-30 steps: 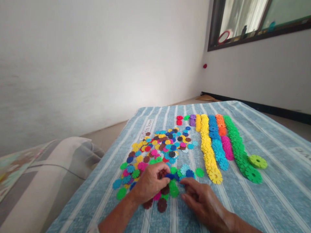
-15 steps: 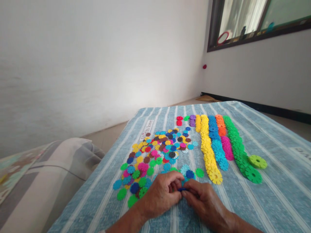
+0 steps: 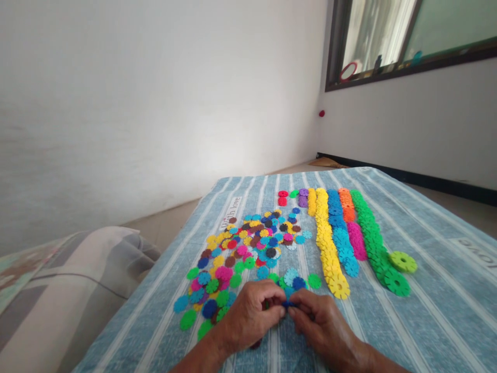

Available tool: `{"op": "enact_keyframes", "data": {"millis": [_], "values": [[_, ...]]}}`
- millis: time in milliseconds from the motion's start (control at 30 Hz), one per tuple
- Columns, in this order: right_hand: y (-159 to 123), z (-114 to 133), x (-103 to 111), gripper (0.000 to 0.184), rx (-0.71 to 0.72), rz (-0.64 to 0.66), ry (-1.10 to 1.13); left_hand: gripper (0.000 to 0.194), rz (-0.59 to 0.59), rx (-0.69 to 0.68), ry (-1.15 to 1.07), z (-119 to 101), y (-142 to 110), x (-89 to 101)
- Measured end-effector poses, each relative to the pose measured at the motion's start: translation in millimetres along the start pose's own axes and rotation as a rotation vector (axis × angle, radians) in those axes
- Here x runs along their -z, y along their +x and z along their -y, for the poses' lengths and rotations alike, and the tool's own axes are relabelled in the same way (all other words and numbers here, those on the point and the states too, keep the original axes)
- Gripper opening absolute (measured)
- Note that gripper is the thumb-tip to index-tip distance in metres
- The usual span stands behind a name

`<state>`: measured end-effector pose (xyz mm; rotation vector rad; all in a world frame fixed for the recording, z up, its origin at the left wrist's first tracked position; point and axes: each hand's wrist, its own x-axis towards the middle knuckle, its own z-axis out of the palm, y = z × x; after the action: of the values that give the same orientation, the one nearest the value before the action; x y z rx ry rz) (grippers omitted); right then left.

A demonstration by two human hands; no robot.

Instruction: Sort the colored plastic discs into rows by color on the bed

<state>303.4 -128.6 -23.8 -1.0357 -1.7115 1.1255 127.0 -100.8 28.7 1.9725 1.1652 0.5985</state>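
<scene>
At bottom centre, the left hand (image 3: 252, 318) and right hand (image 3: 322, 324) pinch a blue plastic disc (image 3: 289, 304), mostly hidden between them.

The left hand (image 3: 254, 318) and right hand (image 3: 318, 321), apart one second ago, now meet at the fingertips on a dark blue plastic disc (image 3: 290, 304) (seen edge-on, mostly hidden). The left hand has moved rightward and nearer the camera from the pile of coloured discs (image 3: 248, 243). The window (image 3: 368, 44) now sits lower in the head view.
</scene>
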Motion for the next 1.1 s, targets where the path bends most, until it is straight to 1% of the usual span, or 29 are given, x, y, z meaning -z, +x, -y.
{"op": "enact_keyframes", "data": {"millis": [167,367,533,733,833,1000,1100], "values": [[1,-2,-1,0.02,-0.04,0.016,0.052,0.006,0.032,0.022,-0.013,-2,0,2.7],[2,-7,-2,0.02,-0.024,0.017,0.07,0.006,0.033,0.027,0.002,0,-1,2.3],[0,-10,-3,0.017,-0.002,0.018,0.015,0.006,0.035,0.027,-0.01,2,-2,0.6],[0,-12,-3,0.019,-0.014,0.046,0.003,0.006,0.028,-0.005,-0.025,2,-2,0.8],[-1,-13,-3,0.018,-0.017,0.04,-0.011,0.006,0.024,0.018,-0.06,3,-1,4.0],[-1,-11,-2,0.017,0.013,0.047,-0.05,0.016,0.035,0.062,-0.117,9,0,9.6],[0,-11,-2,0.016,0.037,0.05,-0.051,0.015,-0.004,0.025,-0.045,13,2,10.0]]}}
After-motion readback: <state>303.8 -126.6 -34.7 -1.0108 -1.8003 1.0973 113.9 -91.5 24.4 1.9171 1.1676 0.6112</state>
